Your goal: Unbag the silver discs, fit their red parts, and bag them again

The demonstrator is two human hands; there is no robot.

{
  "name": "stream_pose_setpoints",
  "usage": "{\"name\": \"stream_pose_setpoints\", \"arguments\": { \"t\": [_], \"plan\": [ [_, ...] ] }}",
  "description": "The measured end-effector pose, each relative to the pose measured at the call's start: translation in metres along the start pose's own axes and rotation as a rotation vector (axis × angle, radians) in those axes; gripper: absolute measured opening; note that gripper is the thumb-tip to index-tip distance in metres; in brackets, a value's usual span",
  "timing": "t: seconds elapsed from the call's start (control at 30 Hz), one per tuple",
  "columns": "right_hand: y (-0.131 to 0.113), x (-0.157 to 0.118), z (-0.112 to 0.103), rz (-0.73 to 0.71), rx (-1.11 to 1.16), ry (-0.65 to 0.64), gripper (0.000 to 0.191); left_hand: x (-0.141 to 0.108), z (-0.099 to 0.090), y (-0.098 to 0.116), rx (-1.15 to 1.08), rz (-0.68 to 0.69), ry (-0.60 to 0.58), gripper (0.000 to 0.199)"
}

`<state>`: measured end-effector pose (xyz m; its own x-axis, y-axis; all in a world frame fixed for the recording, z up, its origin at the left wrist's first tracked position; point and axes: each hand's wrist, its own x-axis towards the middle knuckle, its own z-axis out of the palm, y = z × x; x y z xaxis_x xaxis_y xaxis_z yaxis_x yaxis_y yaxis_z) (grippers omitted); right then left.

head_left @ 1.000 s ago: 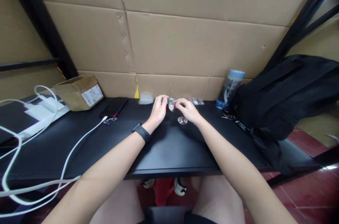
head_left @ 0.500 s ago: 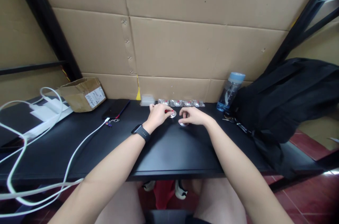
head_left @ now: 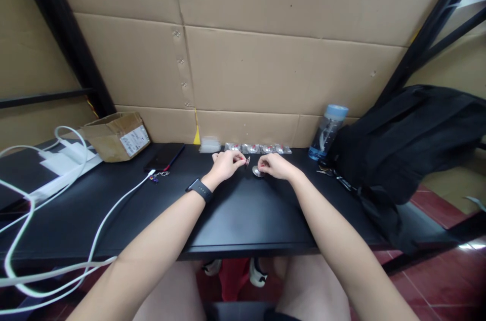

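Here's the left hand [head_left: 227, 164] pinching the left disc [head_left: 248, 161], tilted nearly edge-on just right of its fingertips, while the right hand [head_left: 276, 165] has its fingers pinched on the flatter right disc [head_left: 257, 172], just apart and nearer the desk's [head_left: 250, 225] front edge.

My right hand [head_left: 276, 165] partly hides a silvery disc [head_left: 257, 172]; my view's edge crops the backpack [head_left: 413, 144] at three o'clock.

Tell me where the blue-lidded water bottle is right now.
In the head view, the blue-lidded water bottle is at the back right of the black table, near the cardboard wall and just left of the black backpack.
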<state>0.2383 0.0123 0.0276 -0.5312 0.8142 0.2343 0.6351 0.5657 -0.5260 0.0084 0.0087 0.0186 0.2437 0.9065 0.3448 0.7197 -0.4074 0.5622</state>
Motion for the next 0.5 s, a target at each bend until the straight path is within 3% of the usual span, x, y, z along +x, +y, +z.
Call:
{"name": "stream_pose_setpoints", "arguments": {
  "t": [0.07, 0.2, 0.5],
  "plan": [
    [0.001, 0.004, 0.004, -0.026, 0.157, 0.118, 0.007, 0.0, 0.0, 0.0, -0.009, 0.001, -0.006, 0.011],
    [-0.003, 0.012, 0.016, 0.037, 0.525, 0.315, 0.022, 0.0, -0.001, 0.001, -0.024, -0.004, 0.015, 0.014],
    [-0.01, 0.016, 0.031, 0.084, 0.696, 0.326, 0.032, 0.004, 0.0, -0.002, -0.205, -0.06, 0.064, 0.01]
  ]
}}
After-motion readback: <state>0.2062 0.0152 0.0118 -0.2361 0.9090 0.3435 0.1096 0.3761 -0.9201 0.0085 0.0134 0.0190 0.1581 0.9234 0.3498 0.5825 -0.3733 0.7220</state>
